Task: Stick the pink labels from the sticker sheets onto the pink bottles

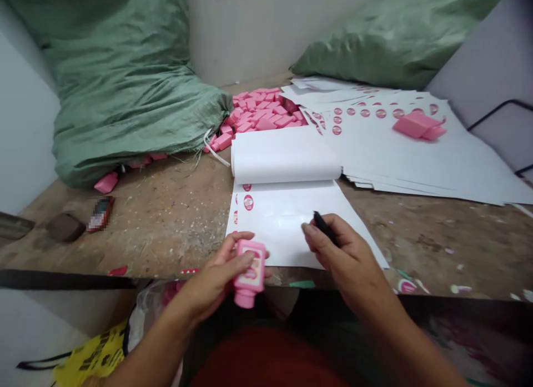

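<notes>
Bright, even indoor light, soft shadow beneath the right hand (347,259), wide-angle bending at edges

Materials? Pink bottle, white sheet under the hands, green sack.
The pink bottle looks like moulded plastic: smooth, seamless, softly shiny. The white sheet looks like coated paper or label stock, with a slight sheen and a soft curl. The green sack looks like woven plastic, with a fine weave, sharp creases and frayed strands.

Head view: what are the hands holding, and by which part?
The left hand grips a pink bottle around its body; the right hand holds a black pen by its barrel.
</notes>
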`<state>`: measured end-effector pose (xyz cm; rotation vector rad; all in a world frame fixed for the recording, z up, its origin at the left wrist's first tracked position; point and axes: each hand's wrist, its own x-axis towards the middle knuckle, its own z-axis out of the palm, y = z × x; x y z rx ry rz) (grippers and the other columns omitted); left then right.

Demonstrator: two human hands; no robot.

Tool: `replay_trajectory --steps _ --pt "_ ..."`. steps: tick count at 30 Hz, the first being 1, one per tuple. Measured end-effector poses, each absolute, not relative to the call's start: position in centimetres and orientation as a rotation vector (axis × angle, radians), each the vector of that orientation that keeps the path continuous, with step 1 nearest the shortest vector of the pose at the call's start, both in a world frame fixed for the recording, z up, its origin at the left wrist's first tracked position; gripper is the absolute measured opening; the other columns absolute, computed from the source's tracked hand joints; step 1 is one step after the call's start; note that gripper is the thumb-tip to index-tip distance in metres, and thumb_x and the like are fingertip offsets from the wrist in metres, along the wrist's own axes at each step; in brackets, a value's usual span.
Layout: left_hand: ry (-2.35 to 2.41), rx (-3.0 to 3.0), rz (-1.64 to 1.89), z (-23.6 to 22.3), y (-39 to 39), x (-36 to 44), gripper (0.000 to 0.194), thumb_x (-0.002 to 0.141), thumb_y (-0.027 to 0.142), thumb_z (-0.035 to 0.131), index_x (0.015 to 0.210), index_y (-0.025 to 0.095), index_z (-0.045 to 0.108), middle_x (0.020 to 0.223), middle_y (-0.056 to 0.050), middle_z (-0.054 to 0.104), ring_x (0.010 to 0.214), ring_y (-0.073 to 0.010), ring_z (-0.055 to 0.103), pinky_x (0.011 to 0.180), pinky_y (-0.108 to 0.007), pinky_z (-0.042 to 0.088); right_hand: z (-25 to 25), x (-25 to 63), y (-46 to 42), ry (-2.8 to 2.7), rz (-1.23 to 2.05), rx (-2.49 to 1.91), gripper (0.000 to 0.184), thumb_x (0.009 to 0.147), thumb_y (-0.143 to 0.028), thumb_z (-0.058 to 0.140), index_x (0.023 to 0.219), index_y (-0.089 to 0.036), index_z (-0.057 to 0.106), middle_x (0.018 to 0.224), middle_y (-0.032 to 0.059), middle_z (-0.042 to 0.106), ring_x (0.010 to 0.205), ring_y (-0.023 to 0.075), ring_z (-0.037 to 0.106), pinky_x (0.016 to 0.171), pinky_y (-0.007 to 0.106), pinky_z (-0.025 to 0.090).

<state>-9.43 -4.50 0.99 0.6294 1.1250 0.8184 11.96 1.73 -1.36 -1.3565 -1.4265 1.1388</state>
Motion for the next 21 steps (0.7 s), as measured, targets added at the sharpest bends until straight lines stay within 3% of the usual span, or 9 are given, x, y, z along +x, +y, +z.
replay_trajectory --steps 3,6,9,12,17,21 --pt "1.429 0.936 0.540 2.5 -7.0 -14.9 0.061 0.078 0.045 0.074 0.132 0.029 0.051 0.128 -0.009 0.065 0.113 -0.0272 0.063 0.091 -0.038 0.052 -1.7 13.3 2.0 -1.658 0.988 -1.380 0.026 0.088 -0.048 0.053 0.078 -0.024 0.056 0.065 -0.0024 0.057 0.059 0.0157 0.054 0.056 0.028 0.043" --pt "1.722 1.188 0.521 3.6 -8.5 -18.3 0.054 0.074 0.047 0.075 0.123 0.027 0.062 0.132 -0.008 0.064 0.121 -0.0311 0.058 0.102 -0.045 0.046 -2.5 14.4 2.2 -1.976 0.801 -1.340 0.015 0.085 -0.039 0.058 0.085 -0.024 0.061 0.076 0.0006 0.068 0.066 0.0194 0.063 0.060 0.031 0.048" --pt "1.830 1.425 0.588 3.1 -7.6 -17.6 0.047 0.079 0.046 0.070 0.122 0.027 0.064 0.126 -0.009 0.067 0.117 -0.0309 0.060 0.101 -0.048 0.047 -3.9 15.0 2.3 -2.270 0.636 -1.193 0.012 0.085 -0.035 0.060 0.090 -0.026 0.066 0.101 0.0044 0.075 0.077 0.0222 0.070 0.065 0.034 0.053" --pt "1.676 1.699 0.644 1.4 -5.2 -14.7 0.037 0.083 0.034 0.066 0.120 0.027 0.066 0.125 -0.008 0.068 0.116 -0.0273 0.061 0.103 -0.044 0.045 -5.4 15.1 2.4 -2.442 0.378 -1.036 0.019 0.091 -0.033 0.056 0.103 -0.027 0.070 0.121 0.0070 0.072 0.089 0.0233 0.073 0.071 0.036 0.055" --pt "1.555 1.865 0.649 -1.0 -2.3 -12.3 0.037 0.081 0.024 0.068 0.118 0.025 0.069 0.124 -0.010 0.068 0.116 -0.0272 0.060 0.103 -0.044 0.045 -6.5 15.1 2.3 -2.480 -0.016 -0.832 0.025 0.101 -0.029 0.048 0.105 -0.019 0.070 0.118 0.0121 0.074 0.079 0.0187 0.074 0.063 0.032 0.049" --pt "1.477 1.993 0.493 -1.3 -1.8 -12.6 0.038 0.075 0.028 0.077 0.113 0.028 0.072 0.130 -0.011 0.064 0.121 -0.0314 0.055 0.104 -0.049 0.042 -6.5 15.1 2.3 -2.457 -0.035 -0.747 0.024 0.101 -0.025 0.048 0.106 -0.018 0.070 0.116 0.0127 0.074 0.086 0.0193 0.075 0.062 0.031 0.047"
